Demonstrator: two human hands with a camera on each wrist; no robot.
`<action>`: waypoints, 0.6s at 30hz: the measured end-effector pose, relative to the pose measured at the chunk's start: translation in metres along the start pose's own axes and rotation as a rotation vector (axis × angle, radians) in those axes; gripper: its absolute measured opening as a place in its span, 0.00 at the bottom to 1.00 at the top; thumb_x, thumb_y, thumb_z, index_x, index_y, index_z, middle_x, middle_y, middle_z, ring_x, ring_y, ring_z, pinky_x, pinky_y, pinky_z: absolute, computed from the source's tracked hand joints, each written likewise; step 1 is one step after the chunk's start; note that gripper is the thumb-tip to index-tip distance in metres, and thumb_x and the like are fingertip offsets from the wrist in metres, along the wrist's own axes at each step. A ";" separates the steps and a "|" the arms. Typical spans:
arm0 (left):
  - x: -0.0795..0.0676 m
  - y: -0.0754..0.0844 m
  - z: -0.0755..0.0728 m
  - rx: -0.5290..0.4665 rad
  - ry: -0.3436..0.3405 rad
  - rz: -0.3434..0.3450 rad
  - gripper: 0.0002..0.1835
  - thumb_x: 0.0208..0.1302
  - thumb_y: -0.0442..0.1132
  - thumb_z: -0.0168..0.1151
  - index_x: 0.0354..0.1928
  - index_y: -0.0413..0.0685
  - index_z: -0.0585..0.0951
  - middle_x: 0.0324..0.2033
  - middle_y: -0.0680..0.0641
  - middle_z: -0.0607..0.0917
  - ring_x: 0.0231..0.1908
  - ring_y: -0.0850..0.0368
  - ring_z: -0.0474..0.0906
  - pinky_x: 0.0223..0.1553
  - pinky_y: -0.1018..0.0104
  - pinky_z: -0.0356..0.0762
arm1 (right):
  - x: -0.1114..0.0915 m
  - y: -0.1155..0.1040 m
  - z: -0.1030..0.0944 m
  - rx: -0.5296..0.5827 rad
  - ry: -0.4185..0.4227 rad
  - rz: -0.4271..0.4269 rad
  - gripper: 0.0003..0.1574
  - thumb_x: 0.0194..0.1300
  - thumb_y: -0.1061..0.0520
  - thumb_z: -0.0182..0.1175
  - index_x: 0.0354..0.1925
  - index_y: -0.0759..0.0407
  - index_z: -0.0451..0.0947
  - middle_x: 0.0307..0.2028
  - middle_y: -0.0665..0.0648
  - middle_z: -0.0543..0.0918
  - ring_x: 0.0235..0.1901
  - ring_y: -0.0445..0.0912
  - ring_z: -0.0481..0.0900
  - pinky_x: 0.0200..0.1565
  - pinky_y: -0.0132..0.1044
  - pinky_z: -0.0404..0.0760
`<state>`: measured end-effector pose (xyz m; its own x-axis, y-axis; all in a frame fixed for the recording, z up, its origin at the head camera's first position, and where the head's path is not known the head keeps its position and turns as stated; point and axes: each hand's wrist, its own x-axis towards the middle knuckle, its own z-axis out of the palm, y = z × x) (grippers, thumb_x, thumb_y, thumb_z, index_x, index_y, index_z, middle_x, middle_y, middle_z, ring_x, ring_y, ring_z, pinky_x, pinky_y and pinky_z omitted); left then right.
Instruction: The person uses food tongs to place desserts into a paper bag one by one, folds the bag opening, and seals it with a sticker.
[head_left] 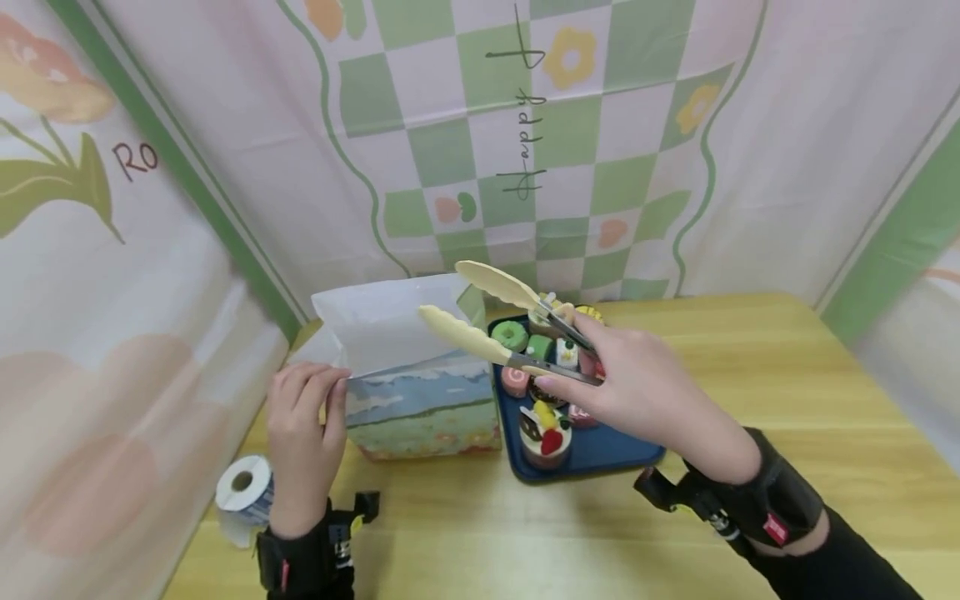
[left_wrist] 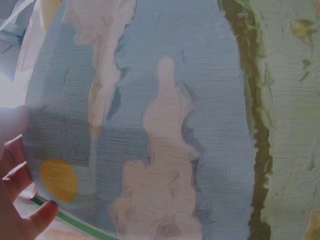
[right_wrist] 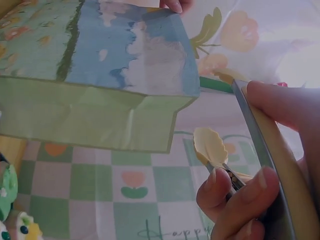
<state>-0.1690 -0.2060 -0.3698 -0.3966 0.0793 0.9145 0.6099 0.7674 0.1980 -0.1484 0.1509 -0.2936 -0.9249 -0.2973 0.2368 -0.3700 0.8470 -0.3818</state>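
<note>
My left hand (head_left: 303,425) pinches the top left corner of a paper bag (head_left: 423,417) painted with a blue sky and a flowery meadow. The bag stands upright with its white inside showing at the mouth. In my right hand (head_left: 648,383) are tongs (head_left: 465,335) with cream scalloped heads, spread apart and pointing left over the bag's right side. Nothing sits between the heads. In the right wrist view, thumb and fingers hold the tongs' arms (right_wrist: 260,140) beside the bag's green side panel (right_wrist: 90,110).
Right of the bag, a dark blue tray (head_left: 615,454) bears several small toy cakes, among them a fruit-topped cake (head_left: 546,442) and a green doughnut (head_left: 510,335). A label roll (head_left: 246,485) stands at the table's left edge. Patterned cloth (head_left: 540,150) hangs behind the wooden table (head_left: 480,533).
</note>
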 end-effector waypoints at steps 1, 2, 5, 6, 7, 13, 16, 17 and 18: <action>0.000 0.000 0.000 -0.001 0.000 0.002 0.06 0.65 0.31 0.61 0.36 0.36 0.85 0.34 0.39 0.84 0.42 0.39 0.75 0.50 0.53 0.69 | -0.004 0.003 0.001 0.005 0.004 0.008 0.42 0.60 0.25 0.57 0.58 0.52 0.70 0.23 0.45 0.74 0.18 0.39 0.68 0.22 0.32 0.65; 0.000 0.000 0.001 -0.003 0.001 0.004 0.06 0.65 0.32 0.61 0.36 0.37 0.85 0.34 0.39 0.84 0.42 0.39 0.76 0.50 0.52 0.69 | -0.007 0.006 0.002 0.004 0.012 0.015 0.38 0.60 0.26 0.57 0.54 0.51 0.71 0.22 0.46 0.74 0.18 0.39 0.67 0.22 0.32 0.64; 0.000 -0.001 0.002 -0.004 -0.003 0.007 0.06 0.66 0.32 0.60 0.36 0.37 0.85 0.34 0.39 0.84 0.42 0.39 0.75 0.50 0.52 0.69 | -0.017 0.016 0.005 -0.009 0.039 0.032 0.31 0.60 0.27 0.59 0.46 0.48 0.71 0.22 0.45 0.73 0.18 0.39 0.66 0.21 0.31 0.62; 0.000 -0.001 0.001 -0.003 -0.007 0.006 0.06 0.66 0.32 0.60 0.36 0.37 0.85 0.34 0.39 0.84 0.42 0.39 0.75 0.50 0.52 0.69 | -0.021 0.019 0.007 -0.010 0.043 0.040 0.30 0.60 0.27 0.59 0.44 0.48 0.71 0.22 0.45 0.72 0.18 0.39 0.65 0.21 0.31 0.62; 0.000 -0.001 0.001 -0.002 -0.008 0.002 0.06 0.66 0.32 0.60 0.36 0.37 0.85 0.34 0.39 0.83 0.42 0.39 0.75 0.51 0.52 0.69 | -0.024 0.021 0.008 -0.011 0.047 0.046 0.29 0.59 0.27 0.60 0.41 0.48 0.70 0.21 0.45 0.72 0.18 0.39 0.65 0.22 0.31 0.61; 0.001 -0.001 0.003 -0.003 -0.021 -0.011 0.05 0.64 0.30 0.61 0.37 0.36 0.85 0.35 0.39 0.83 0.43 0.39 0.75 0.51 0.52 0.68 | -0.043 0.041 0.017 -0.018 0.048 0.100 0.27 0.59 0.30 0.62 0.39 0.48 0.70 0.22 0.44 0.72 0.17 0.37 0.63 0.21 0.30 0.59; 0.001 -0.001 0.003 -0.006 -0.018 -0.012 0.05 0.64 0.30 0.61 0.37 0.36 0.85 0.35 0.39 0.84 0.43 0.39 0.75 0.51 0.52 0.68 | -0.051 0.051 0.023 -0.024 0.046 0.115 0.26 0.60 0.30 0.62 0.39 0.47 0.69 0.23 0.44 0.71 0.16 0.37 0.61 0.21 0.30 0.58; 0.001 -0.001 0.002 -0.007 -0.014 -0.012 0.05 0.64 0.30 0.61 0.36 0.36 0.85 0.35 0.39 0.84 0.43 0.38 0.75 0.51 0.51 0.68 | -0.053 0.055 0.025 -0.025 0.045 0.120 0.26 0.59 0.30 0.62 0.38 0.46 0.69 0.23 0.44 0.71 0.16 0.37 0.61 0.20 0.30 0.58; 0.000 0.000 0.002 -0.010 -0.009 -0.013 0.05 0.63 0.30 0.61 0.36 0.36 0.85 0.35 0.39 0.84 0.43 0.38 0.75 0.51 0.51 0.68 | -0.055 0.058 0.028 -0.028 0.044 0.124 0.26 0.59 0.30 0.62 0.37 0.46 0.68 0.22 0.44 0.71 0.16 0.37 0.61 0.20 0.30 0.58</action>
<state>-0.1709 -0.2049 -0.3703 -0.4106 0.0755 0.9087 0.6115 0.7620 0.2130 -0.1213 0.2040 -0.3534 -0.9585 -0.1703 0.2286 -0.2499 0.8880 -0.3861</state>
